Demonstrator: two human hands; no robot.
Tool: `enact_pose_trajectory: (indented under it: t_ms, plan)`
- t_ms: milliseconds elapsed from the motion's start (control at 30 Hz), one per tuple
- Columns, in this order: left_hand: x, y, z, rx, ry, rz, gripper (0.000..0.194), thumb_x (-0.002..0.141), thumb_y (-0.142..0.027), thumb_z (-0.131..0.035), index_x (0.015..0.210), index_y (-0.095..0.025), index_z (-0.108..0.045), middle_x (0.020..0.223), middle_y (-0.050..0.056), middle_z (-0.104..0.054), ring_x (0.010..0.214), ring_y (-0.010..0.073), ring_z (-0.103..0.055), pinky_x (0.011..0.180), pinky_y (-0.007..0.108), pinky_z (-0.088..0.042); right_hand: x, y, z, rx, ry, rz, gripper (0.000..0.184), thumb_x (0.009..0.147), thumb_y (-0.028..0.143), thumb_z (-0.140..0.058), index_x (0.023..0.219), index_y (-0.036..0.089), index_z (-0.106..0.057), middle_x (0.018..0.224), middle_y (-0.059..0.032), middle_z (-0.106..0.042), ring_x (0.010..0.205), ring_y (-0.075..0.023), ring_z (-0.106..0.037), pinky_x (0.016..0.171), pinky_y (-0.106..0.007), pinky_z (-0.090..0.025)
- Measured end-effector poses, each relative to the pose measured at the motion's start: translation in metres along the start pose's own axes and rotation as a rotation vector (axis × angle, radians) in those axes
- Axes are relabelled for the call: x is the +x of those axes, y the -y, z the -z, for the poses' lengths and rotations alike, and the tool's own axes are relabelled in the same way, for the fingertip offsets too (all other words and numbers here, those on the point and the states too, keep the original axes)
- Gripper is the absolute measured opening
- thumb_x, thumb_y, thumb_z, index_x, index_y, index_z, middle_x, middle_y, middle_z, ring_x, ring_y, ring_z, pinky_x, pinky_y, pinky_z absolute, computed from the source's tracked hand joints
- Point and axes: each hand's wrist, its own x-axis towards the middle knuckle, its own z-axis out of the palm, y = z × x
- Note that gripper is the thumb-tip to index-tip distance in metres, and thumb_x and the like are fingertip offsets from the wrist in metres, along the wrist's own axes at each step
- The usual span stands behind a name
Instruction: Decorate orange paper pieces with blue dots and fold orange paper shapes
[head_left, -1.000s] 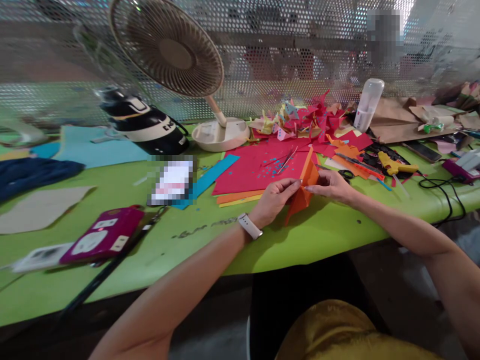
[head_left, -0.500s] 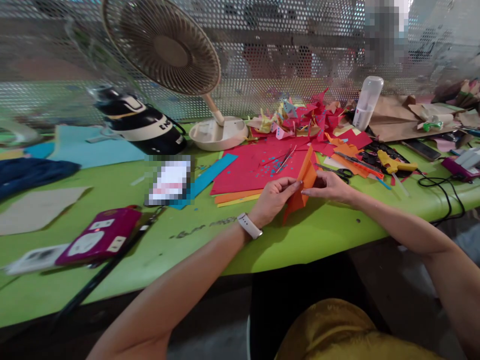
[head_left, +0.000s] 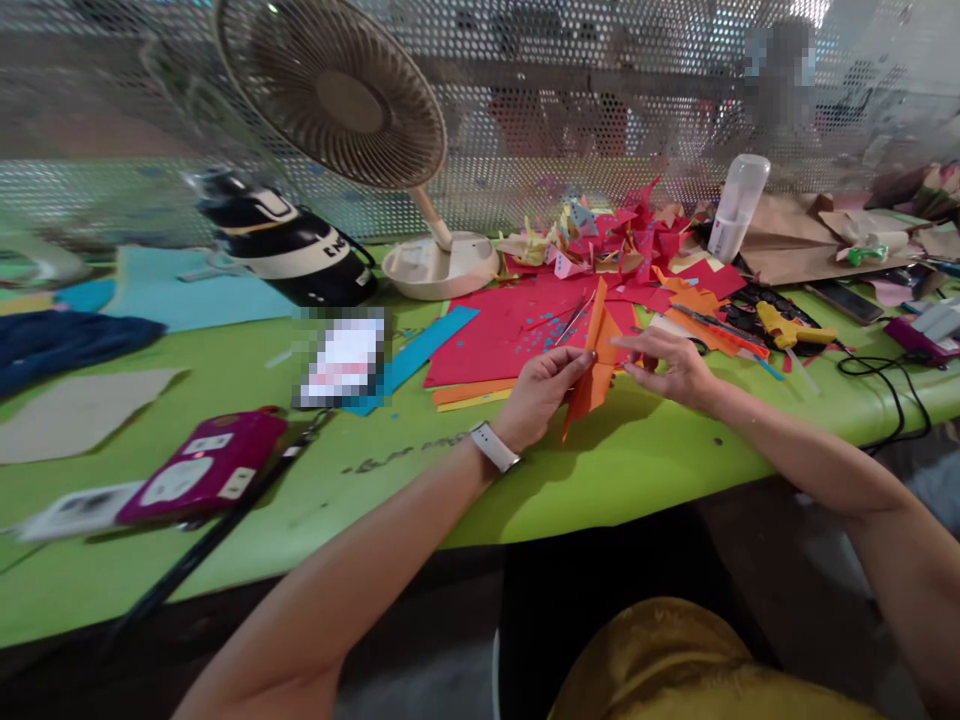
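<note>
A folded orange paper piece point(head_left: 595, 370) stands on edge above the green table point(head_left: 375, 480). My left hand point(head_left: 541, 392), with a white watch on the wrist, pinches its left side. To the right, my right hand point(head_left: 667, 365) has its fingers loosely curled, with the fingertips at the paper's right edge. Behind the hands lies a red sheet point(head_left: 517, 335) dotted with blue specks, on top of orange and yellow sheets.
A table fan point(head_left: 345, 110) and a black-and-white bag point(head_left: 289, 250) stand at the back left. Folded paper scraps point(head_left: 607, 240), a white bottle point(head_left: 735, 205), scissors point(head_left: 694, 345), a yellow glue gun point(head_left: 787, 328) and cables lie right. A magenta case point(head_left: 202, 470) lies left.
The orange paper has turned more upright and narrower. My right hand has loosened its hold and its fingers have opened a little; my left hand keeps its pinch.
</note>
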Motion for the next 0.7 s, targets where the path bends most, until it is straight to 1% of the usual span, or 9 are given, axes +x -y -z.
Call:
enact_pose_trajectory:
  t_ms: [67, 133, 200, 400, 567, 700]
  plan:
    - [-0.0008, 0.0007, -0.0006, 0.023, 0.004, -0.007, 0.047, 0.057, -0.054, -0.089, 0.078, -0.018, -0.069, 0.069, -0.002, -0.068, 0.057, 0.0080, -0.056, 0.051, 0.019, -0.043, -0.0004, -0.0049, -0.0009, 0.001, 0.044, 0.047, 0.023, 0.095, 0.027, -0.058, 0.112, 0.025, -0.074, 0.089, -0.0027, -0.068, 0.074, -0.0113, -0.062, 0.070, -0.025, -0.053]
    - [-0.0018, 0.0014, -0.0011, 0.044, 0.024, -0.011, 0.047, 0.058, -0.055, -0.088, 0.079, -0.018, -0.069, 0.070, -0.002, -0.068, 0.057, 0.0079, -0.057, 0.052, 0.019, -0.044, -0.0006, -0.0093, -0.0013, 0.020, 0.040, 0.065, 0.021, 0.096, 0.030, -0.058, 0.105, 0.025, -0.077, 0.090, -0.0037, -0.069, 0.081, -0.0126, -0.064, 0.075, -0.026, -0.054]
    - [-0.0028, 0.0018, -0.0012, 0.052, 0.049, -0.006, 0.045, 0.061, -0.054, -0.087, 0.081, -0.018, -0.069, 0.073, -0.002, -0.069, 0.060, 0.0085, -0.058, 0.054, 0.019, -0.047, -0.0005, -0.0118, -0.0010, 0.043, 0.037, 0.060, 0.020, 0.096, 0.032, -0.059, 0.101, 0.026, -0.078, 0.091, -0.0037, -0.069, 0.083, -0.0128, -0.064, 0.077, -0.026, -0.054]
    - [-0.0018, 0.0028, 0.0007, 0.041, 0.091, -0.006, 0.047, 0.063, -0.051, -0.086, 0.095, -0.020, -0.071, 0.089, 0.002, -0.074, 0.071, 0.0128, -0.065, 0.060, 0.022, -0.052, 0.0003, -0.0106, 0.0009, 0.103, 0.109, -0.078, 0.021, 0.093, 0.041, -0.062, 0.098, 0.030, -0.079, 0.094, -0.0040, -0.067, 0.084, -0.0151, -0.064, 0.080, -0.031, -0.054]
    - [-0.0012, 0.0032, 0.0014, 0.052, 0.103, -0.021, 0.046, 0.067, -0.052, -0.083, 0.098, -0.021, -0.070, 0.092, 0.002, -0.074, 0.078, 0.0151, -0.066, 0.063, 0.023, -0.053, 0.0029, -0.0082, 0.0007, 0.161, 0.074, -0.157, 0.029, 0.089, 0.054, -0.062, 0.092, 0.031, -0.080, 0.093, -0.0042, -0.066, 0.086, -0.0171, -0.063, 0.083, -0.034, -0.054]
    - [-0.0025, 0.0032, 0.0012, 0.072, 0.113, -0.028, 0.047, 0.068, -0.053, -0.082, 0.099, -0.021, -0.069, 0.095, 0.003, -0.073, 0.080, 0.0154, -0.066, 0.066, 0.024, -0.053, 0.0049, -0.0064, -0.0010, 0.193, 0.059, -0.212, 0.033, 0.086, 0.059, -0.064, 0.086, 0.030, -0.080, 0.091, -0.0047, -0.065, 0.088, -0.0184, -0.062, 0.084, -0.036, -0.054]
